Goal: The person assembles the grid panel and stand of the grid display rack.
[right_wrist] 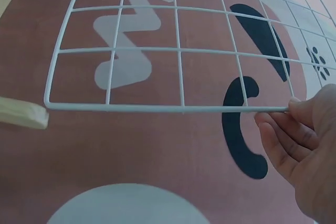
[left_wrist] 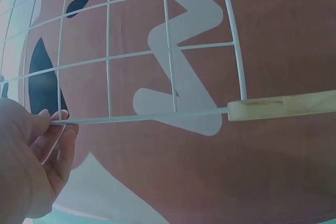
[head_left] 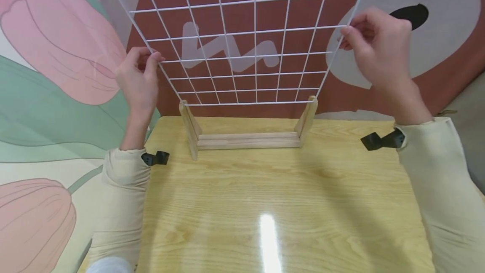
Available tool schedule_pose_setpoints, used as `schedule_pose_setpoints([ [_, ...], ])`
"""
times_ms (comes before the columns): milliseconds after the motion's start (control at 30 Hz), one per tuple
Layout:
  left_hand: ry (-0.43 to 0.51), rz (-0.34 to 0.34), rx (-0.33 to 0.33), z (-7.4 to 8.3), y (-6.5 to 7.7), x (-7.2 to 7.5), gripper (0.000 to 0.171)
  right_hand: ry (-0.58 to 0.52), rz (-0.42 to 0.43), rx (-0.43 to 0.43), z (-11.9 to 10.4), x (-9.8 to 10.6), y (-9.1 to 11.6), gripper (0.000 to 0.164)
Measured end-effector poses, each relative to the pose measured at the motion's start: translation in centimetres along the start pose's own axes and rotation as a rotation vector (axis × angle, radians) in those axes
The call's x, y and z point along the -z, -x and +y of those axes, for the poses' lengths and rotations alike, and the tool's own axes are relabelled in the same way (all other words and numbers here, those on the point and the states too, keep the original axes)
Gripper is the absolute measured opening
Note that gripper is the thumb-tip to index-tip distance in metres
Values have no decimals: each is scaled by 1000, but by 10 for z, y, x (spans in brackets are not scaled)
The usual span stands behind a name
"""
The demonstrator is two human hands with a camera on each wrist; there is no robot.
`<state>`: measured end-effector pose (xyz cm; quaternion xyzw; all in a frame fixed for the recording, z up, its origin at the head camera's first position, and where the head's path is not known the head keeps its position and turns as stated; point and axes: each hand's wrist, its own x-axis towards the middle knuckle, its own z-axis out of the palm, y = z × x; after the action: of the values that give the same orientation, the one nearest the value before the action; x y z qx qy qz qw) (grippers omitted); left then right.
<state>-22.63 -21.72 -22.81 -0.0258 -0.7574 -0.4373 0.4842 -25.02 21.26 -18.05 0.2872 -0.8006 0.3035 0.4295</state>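
Note:
A white wire grid panel stands upright, its bottom corners at the tops of the two side posts of a small wooden stand. My left hand pinches the panel's left edge wire between thumb and fingers. On the opposite edge, higher up, my right hand pinches the side wire the same way. In the left wrist view, the grid's corner meets the end of a wooden post. The right wrist view has the other corner right beside the second post's tip. The panel's top runs out of the head view.
The stand rests at the back of a wood-grain table, close to a wall covering with a large brown cartoon print. To the left hangs a covering with pink flowers. Black wrist mounts sit at both cuffs.

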Motion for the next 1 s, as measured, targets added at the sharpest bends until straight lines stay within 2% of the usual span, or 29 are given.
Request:
schedule_pose_setpoints([
  [133, 5, 12, -3, -1, 1, 2, 21, 21, 10, 39, -2, 0, -8, 29],
  [300, -12, -9, 10, 2, 2, -1, 22, 19, 0, -66, 2, 0, -10, 28],
  [467, -30, -18, -34, 4, 4, -4, 23, 26, -10, -135, 9, 0, -5, 28],
  [800, -50, -20, -70, 5, 5, -6, 22, 24, -20, -134, 15, 0, 4, 28],
  [1000, -49, -26, -104, 4, 5, -8, 23, -3, -2, -161, 18, -3, 11, 26],
])
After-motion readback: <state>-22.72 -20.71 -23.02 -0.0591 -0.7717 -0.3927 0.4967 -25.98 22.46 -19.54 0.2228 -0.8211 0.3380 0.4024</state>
